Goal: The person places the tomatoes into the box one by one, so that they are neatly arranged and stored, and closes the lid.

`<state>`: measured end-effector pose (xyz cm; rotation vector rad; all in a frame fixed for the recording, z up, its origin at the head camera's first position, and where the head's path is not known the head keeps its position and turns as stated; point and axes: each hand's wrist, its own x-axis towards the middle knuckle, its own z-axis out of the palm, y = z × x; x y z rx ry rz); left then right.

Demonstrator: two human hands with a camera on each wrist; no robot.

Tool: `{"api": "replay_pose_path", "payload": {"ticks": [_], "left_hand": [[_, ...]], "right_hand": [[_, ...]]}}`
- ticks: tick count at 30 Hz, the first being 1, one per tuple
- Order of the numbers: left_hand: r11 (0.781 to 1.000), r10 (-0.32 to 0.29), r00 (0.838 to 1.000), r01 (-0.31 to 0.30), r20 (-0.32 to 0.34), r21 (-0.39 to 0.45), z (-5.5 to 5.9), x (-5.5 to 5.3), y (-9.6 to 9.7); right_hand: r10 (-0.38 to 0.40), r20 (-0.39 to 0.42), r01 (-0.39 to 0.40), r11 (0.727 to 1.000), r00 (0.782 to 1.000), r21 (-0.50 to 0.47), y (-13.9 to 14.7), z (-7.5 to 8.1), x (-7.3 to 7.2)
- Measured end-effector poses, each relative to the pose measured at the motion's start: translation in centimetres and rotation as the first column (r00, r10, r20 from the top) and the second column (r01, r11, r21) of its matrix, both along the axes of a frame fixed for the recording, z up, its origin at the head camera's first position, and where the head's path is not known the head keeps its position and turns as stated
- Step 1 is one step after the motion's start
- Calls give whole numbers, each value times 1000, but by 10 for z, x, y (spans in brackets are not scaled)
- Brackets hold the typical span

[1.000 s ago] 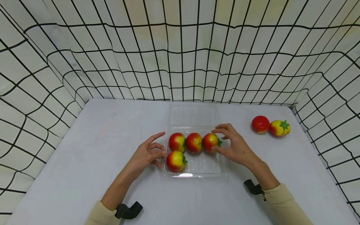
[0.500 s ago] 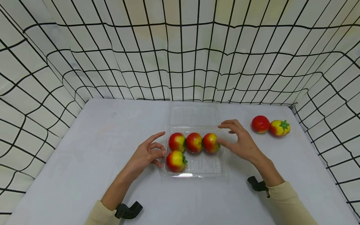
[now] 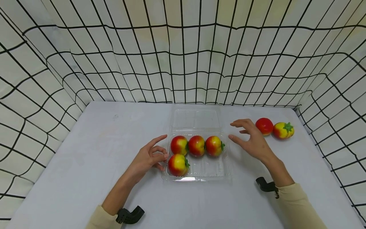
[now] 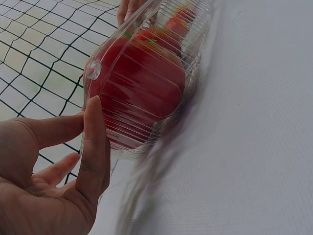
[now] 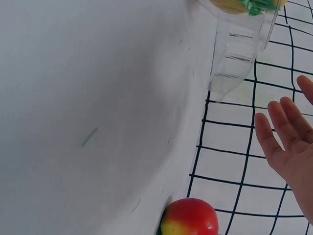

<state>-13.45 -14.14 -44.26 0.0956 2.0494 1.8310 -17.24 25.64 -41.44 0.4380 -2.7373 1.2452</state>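
A clear plastic clamshell container [image 3: 207,167] lies with its lid [image 3: 197,118] folded back. Inside sit several round, tomato-like red-and-yellow fruits with green leafy tops: three in the back row, such as the right one [image 3: 214,146], and one at front left [image 3: 178,164]. My left hand [image 3: 148,160] pinches the container's left rim between thumb and finger; a red fruit [image 4: 139,81] shows through the wall. Right of the container, my right hand [image 3: 253,143] hovers with fingers apart, holding nothing. Past it lie a red fruit [image 3: 264,126] and a red-and-yellow one [image 3: 283,130].
A white tabletop [image 3: 128,127] carries everything. Black grid netting [image 3: 197,73] over pale walls rises at the back and both sides. A black wrist camera sits on each forearm, the left one [image 3: 130,215] near the front edge.
My right hand has let go of the back-right fruit and drawn away right, toward the two loose fruits. The fruit stays in the container. My left hand has kept its place.
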Motion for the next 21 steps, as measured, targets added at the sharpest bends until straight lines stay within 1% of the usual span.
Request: {"api": "replay_pose_path", "payload": {"ticks": [4, 10, 17, 21], "left_hand": [[1000, 2, 1000, -2, 4, -4, 0, 1, 0], [1000, -3, 1000, 3, 3, -7, -1, 1, -1], [1000, 0, 1000, 0, -1, -4, -2, 0, 0], [1000, 0, 1000, 0, -2, -5, -2, -1, 0]], "right_hand": [[-29, 4, 29, 1000, 1000, -9, 6, 0, -1], [-93, 6, 93, 996, 996, 11, 16, 1, -2], [-147, 3, 147, 989, 989, 26, 30, 3, -6], [-167, -21, 168, 985, 986, 39, 36, 1, -9]]}}
